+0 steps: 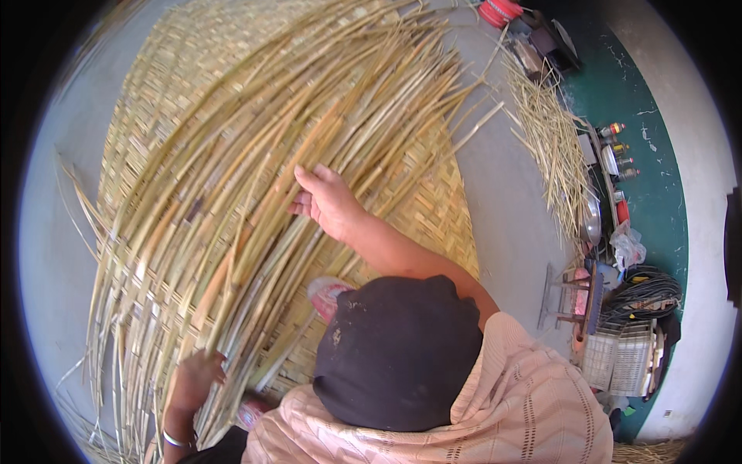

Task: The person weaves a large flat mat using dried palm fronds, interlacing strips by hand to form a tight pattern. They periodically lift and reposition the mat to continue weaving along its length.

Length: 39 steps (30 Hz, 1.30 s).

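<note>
A thick layer of long, split cane strips lies slantwise over a woven cane mat. My right hand is over the middle of the strips, its thumb and bent fingers closed at the edge of an orange-brown strip. Lower down, at the near end of the bundle, is my left hand, with a pale bangle on its wrist. Its fingers touch the strips but are smeared, so their grip is unclear. Dark cloth and a pink knitted cloth cover much of the lower middle.
A pink shoe rests on the mat by the dark cloth. Along the right wall are a heap of thin cane pieces, several bottles, a coil of black cable and a slatted pale crate. Grey floor borders the mat.
</note>
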Motion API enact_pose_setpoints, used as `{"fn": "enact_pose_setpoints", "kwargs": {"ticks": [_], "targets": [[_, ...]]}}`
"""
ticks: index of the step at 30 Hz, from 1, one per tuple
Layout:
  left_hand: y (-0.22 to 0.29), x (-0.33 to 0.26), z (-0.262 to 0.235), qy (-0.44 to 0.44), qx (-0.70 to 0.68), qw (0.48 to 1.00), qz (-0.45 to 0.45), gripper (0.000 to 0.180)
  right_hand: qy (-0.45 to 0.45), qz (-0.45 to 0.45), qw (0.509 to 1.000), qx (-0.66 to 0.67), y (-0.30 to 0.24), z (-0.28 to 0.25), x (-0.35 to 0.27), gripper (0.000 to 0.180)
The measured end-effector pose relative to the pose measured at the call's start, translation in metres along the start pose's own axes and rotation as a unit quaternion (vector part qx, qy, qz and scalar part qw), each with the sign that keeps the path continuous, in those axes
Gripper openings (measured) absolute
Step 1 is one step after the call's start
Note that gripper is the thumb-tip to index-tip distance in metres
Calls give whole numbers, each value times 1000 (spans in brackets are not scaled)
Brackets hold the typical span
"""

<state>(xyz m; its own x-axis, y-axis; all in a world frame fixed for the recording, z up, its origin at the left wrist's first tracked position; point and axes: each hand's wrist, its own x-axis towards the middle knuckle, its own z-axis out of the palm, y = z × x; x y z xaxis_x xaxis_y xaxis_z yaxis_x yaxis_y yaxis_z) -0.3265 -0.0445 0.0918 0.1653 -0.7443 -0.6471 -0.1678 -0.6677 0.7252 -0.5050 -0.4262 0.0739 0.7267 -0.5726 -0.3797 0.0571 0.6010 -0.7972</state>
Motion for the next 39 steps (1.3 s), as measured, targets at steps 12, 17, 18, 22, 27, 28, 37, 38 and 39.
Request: {"fn": "enact_pose_setpoints", "kwargs": {"ticks": [12,17,18,22,27,28,37,38,39], "targets": [[-40,-2,61,303,398,831,243,23,102,246,955,-131,33,-97,-76,32],[-57,-22,92,265,473,824,165,28,40,283,957,-52,54,-71,-70,30],[-60,-24,95,263,492,816,151,30,63,297,952,-37,60,-67,-66,29],[-65,-26,99,245,549,790,117,36,75,326,942,19,78,-65,-46,24],[-61,-26,97,299,419,852,98,44,49,318,946,49,84,-68,-39,19],[-60,-27,96,305,387,865,89,45,53,297,952,50,83,-66,-41,19],[-52,-25,93,322,382,855,140,34,4,240,970,30,69,-46,-60,15],[-51,-25,92,305,393,855,148,34,-11,238,971,31,68,-47,-62,16],[-50,-23,92,289,393,858,163,34,-10,242,970,23,66,-48,-63,16]]}}
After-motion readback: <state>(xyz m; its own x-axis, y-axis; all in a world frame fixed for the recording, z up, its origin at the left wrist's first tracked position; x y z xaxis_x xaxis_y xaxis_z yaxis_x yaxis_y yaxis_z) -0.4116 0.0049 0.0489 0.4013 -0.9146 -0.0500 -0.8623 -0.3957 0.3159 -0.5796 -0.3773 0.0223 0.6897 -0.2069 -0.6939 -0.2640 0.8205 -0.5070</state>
